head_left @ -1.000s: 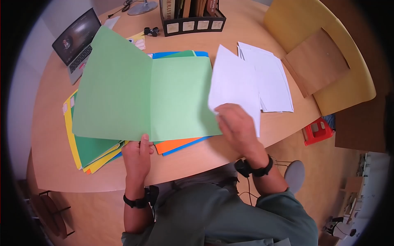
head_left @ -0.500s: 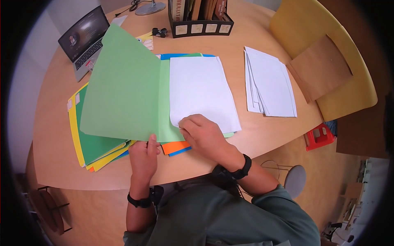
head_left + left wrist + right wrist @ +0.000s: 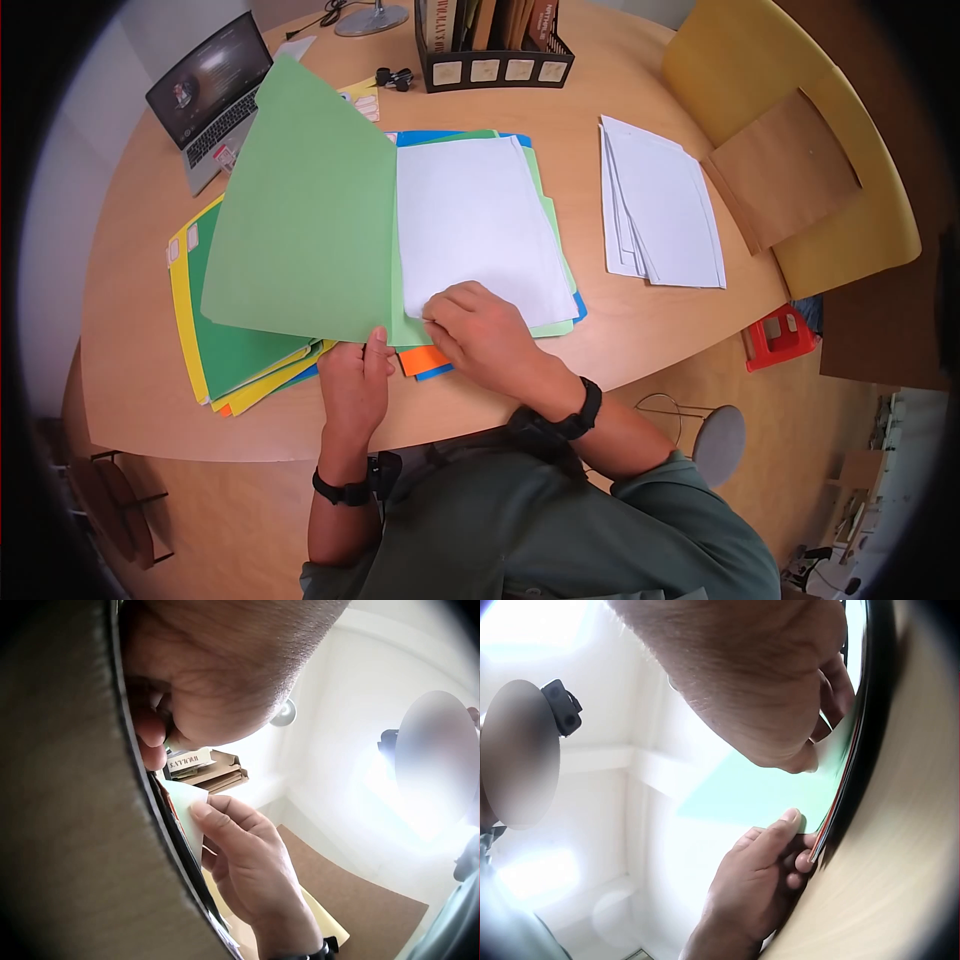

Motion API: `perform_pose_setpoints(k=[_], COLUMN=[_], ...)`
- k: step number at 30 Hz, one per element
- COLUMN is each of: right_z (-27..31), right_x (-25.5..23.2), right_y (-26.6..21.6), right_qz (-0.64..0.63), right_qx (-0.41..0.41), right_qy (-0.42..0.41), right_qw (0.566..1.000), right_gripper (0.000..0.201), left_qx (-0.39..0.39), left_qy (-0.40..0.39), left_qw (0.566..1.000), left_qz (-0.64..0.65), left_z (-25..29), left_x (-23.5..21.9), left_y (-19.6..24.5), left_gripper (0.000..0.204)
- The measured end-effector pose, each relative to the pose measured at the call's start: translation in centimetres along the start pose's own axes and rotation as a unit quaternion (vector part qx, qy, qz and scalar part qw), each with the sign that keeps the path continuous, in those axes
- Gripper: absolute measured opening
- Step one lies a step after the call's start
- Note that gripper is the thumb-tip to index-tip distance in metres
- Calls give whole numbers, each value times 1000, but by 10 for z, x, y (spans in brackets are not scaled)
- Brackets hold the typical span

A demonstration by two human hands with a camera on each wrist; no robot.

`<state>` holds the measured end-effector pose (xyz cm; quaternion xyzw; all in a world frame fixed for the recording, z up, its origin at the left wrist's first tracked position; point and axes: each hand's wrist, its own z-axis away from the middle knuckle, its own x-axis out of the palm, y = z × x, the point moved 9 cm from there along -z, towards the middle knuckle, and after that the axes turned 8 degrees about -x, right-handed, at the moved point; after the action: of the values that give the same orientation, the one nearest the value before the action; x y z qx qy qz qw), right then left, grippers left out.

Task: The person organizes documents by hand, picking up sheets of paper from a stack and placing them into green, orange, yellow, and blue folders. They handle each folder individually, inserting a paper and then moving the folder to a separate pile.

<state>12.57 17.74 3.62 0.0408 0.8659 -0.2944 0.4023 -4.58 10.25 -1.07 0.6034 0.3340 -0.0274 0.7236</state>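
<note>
A light green file folder (image 3: 310,210) lies opened on a stack of coloured folders, its left cover raised at a slant. My left hand (image 3: 355,385) grips the folder's bottom edge by the fold, thumb on top and fingers curled below. White paper (image 3: 475,225) covers most of the folder's right side. At the paper's lower left corner, my right hand (image 3: 485,330) pinches the edge between thumb and fingers. The right wrist view shows the left thumb (image 3: 789,817) against the green cover. In the left wrist view, the right thumb (image 3: 201,810) presses on the pinched corner.
More white sheets (image 3: 665,205) lie to the right, beside a yellow chair (image 3: 880,200) with a brown paper piece (image 3: 785,170). Dark green and yellow folders (image 3: 230,350) spread out at left. A laptop (image 3: 205,90) and a black book holder (image 3: 500,70) stand behind.
My right hand has carried the white paper leftward from beside the folder onto its right side, close to the fold. The left hand has kept its grip on the folder's bottom edge.
</note>
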Motion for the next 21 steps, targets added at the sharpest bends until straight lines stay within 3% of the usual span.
perform_pose_setpoints(k=[11,16,21], right_z=[1,14,35], right_x=[2,-20,-68], right_y=[-6,5,38], right_qz=[-37,-46,15], right_qx=[19,30,54], right_qy=[-15,-10,68], right_qw=[999,998,996], right_gripper=[16,19,20], left_qx=[15,9,7], left_qy=[7,13,12], left_qw=[1000,1000,1000], left_qz=[-4,17,15], left_z=[0,1,1], left_x=[0,-1,-1], left_y=[-2,2,2], left_gripper=[32,33,34])
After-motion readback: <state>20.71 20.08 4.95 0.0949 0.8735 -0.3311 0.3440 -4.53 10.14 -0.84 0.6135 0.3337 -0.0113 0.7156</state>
